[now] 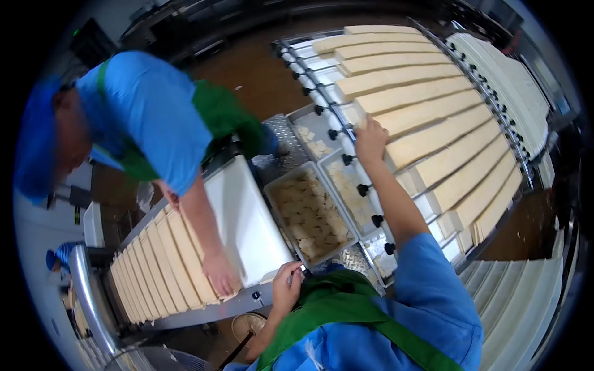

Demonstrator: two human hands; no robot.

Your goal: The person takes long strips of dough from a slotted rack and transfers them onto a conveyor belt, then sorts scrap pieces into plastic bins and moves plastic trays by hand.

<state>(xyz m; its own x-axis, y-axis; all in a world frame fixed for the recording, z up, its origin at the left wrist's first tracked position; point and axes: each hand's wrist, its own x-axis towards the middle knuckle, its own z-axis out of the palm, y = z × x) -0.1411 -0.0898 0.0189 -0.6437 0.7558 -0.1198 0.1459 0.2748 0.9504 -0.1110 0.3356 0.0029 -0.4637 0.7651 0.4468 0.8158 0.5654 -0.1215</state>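
My right hand reaches over the near rail of the wide conveyor, its fingers closed around the end of a pale, dough-like strip. Part of that end is hidden by the fingers. Several similar strips lie side by side on this belt. Low in the middle, my left hand is curled beside the end of the narrower conveyor. A small object seems to stick out by its fingertips, too small to name.
A co-worker in blue and green leans over the left conveyor, a hand on its row of pale strips. Between the conveyors stands a grey bin of pale scraps, beside shallower trays. Black knobs line the rail.
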